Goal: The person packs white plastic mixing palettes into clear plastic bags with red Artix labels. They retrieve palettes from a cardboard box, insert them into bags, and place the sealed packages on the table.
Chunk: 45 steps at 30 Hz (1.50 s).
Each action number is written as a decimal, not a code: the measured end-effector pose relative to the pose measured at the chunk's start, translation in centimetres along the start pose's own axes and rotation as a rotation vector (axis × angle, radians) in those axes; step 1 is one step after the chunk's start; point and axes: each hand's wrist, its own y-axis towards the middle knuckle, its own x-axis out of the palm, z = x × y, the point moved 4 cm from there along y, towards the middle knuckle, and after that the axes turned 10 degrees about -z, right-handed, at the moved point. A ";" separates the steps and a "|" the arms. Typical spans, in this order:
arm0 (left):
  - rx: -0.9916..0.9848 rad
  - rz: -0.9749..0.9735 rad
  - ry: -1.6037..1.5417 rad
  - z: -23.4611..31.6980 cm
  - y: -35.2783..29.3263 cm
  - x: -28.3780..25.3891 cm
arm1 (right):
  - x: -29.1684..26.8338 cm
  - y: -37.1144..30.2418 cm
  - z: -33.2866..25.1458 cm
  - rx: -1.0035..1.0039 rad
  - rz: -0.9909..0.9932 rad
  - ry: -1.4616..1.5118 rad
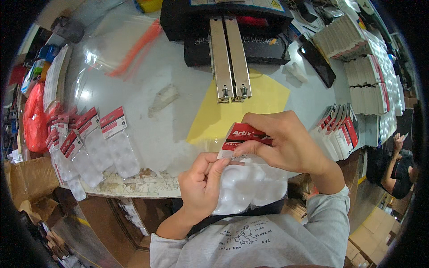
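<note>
My right hand (288,145) grips a folded red, black and white header card (232,145) between thumb and fingers. Below the card hangs a clear bag with a white moulded plastic palette (250,185) showing rounded wells. Close against the card's lower left corner, my left hand (200,183) pinches the bag's top edge with thumb and curled fingers. Both hands are held at the table's near edge, in front of a black machine (192,51) with two long metal stapling arms (230,62). Under the arms lies a yellow sheet (263,96).
Several carded palette packs (118,149) overlap at the left. Folded header cards (337,134) stand at the right, beside stacked white palettes (389,107). A black phone (316,60) lies behind them. Clear bags (120,40) lie at the back left. Another person (397,167) is at the far right.
</note>
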 end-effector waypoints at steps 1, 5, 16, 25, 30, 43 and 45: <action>-0.007 0.006 0.022 -0.1 -0.1 0.0 | 0.1 0.1 0.1 0.001 -0.029 -0.032; 0.048 0.062 0.133 -0.1 -0.5 -0.5 | -0.1 0.0 0.3 -0.039 -0.037 -0.113; 0.072 0.279 0.013 -0.6 -0.3 -1.8 | 1.9 -4.4 4.8 0.351 -0.084 0.803; -0.116 0.104 0.434 -2.0 3.7 -2.1 | 3.5 -2.4 7.9 0.510 -0.050 0.994; -0.064 0.124 0.206 -4.2 8.3 -2.3 | 3.0 0.1 9.4 0.441 0.255 1.021; -0.161 0.311 0.755 -2.4 5.9 -9.5 | -5.5 -8.5 8.1 0.461 0.766 -0.236; 0.144 0.464 1.339 0.5 4.0 -11.8 | -9.5 -14.6 8.2 0.623 0.620 -0.640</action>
